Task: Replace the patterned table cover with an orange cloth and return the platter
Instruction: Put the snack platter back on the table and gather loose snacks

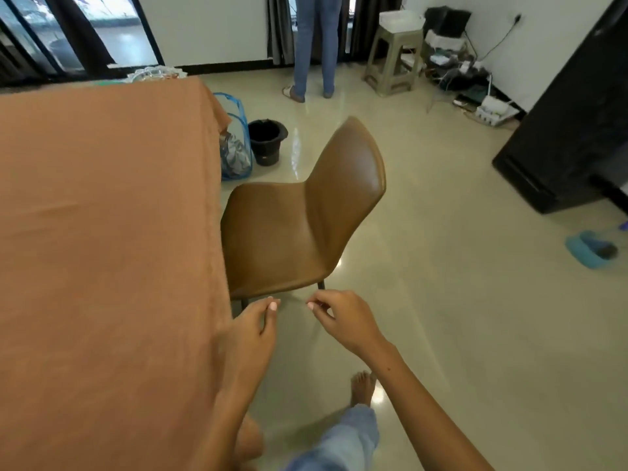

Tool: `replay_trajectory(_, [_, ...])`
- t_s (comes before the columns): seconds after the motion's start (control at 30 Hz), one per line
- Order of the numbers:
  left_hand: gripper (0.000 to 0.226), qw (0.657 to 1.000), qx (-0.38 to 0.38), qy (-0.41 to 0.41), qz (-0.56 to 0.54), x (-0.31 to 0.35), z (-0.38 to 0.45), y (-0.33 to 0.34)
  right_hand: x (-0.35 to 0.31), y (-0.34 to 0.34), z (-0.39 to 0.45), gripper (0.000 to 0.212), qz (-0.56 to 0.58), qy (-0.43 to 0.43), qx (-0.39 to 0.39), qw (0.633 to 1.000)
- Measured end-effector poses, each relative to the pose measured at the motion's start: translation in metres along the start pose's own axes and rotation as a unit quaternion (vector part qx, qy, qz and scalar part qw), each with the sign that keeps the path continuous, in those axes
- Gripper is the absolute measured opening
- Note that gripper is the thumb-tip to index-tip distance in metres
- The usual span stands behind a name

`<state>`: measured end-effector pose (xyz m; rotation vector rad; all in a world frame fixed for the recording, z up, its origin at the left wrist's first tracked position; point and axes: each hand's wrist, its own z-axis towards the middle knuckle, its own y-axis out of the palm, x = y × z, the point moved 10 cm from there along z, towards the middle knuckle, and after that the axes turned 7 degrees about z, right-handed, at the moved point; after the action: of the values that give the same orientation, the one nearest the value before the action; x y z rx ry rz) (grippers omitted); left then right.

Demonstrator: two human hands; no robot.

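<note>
An orange cloth [102, 215] covers the table on the left and hangs over its right edge. At the table's far end a glass platter [156, 73] shows partly past the cloth. My left hand [253, 329] hangs just off the table's right edge with loosely curled fingers and holds nothing. Beside it, my right hand [343, 317] is also loosely curled and empty, above the floor. Both hands are in front of a brown chair [299, 226]. A patterned cloth [234, 154] lies bundled in a blue mesh basket [238, 113] by the table's far corner.
The brown chair stands close against the table's right side. A black bucket [267, 141] sits past the basket. Another person [314, 49] stands at the far window. A plastic stool [396, 59], cables, a dark cabinet [577, 124] and a blue slipper [589, 249] are on the right.
</note>
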<state>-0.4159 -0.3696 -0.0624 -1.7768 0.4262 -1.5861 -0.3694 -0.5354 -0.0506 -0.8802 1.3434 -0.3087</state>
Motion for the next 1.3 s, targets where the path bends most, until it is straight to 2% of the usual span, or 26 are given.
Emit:
replay_trajectory(0.2, [0.023, 0.998, 0.035, -0.06, -0.014, 0.074, 0.099, 0.071, 0.075, -0.093, 0.104, 0.019, -0.027, -0.037, -0.061, 0.997])
replay_trajectory(0.47, [0.015, 0.988, 0.116, -0.066, -0.072, 0.202, 0.257, 0.13, 0.144, -0.204, 0.273, 0.019, 0.007, -0.086, -0.064, 0.994])
replay_trajectory(0.6, [0.016, 0.981, 0.145, -0.103, -0.078, 0.23, 0.345, 0.167, 0.172, -0.239, 0.375, 0.018, 0.008, -0.132, -0.087, 0.987])
replay_trajectory(0.73, [0.018, 0.964, 0.189, -0.156, -0.107, 0.254, 0.411, 0.191, 0.193, -0.263, 0.469, 0.018, -0.017, -0.168, -0.15, 0.974])
replay_trajectory(0.97, [0.024, 0.922, 0.286, -0.246, -0.083, 0.248, 0.511, 0.197, 0.199, -0.276, 0.615, 0.017, 0.023, -0.225, -0.192, 0.955])
replay_trajectory(1.17, [0.024, 0.889, 0.343, -0.292, -0.088, 0.212, 0.624, 0.182, 0.183, -0.239, 0.742, 0.016, 0.016, -0.264, -0.241, 0.934])
replay_trajectory(1.3, [0.025, 0.878, 0.352, -0.314, -0.085, 0.183, 0.712, 0.161, 0.162, -0.212, 0.828, 0.016, 0.0, -0.271, -0.279, 0.921])
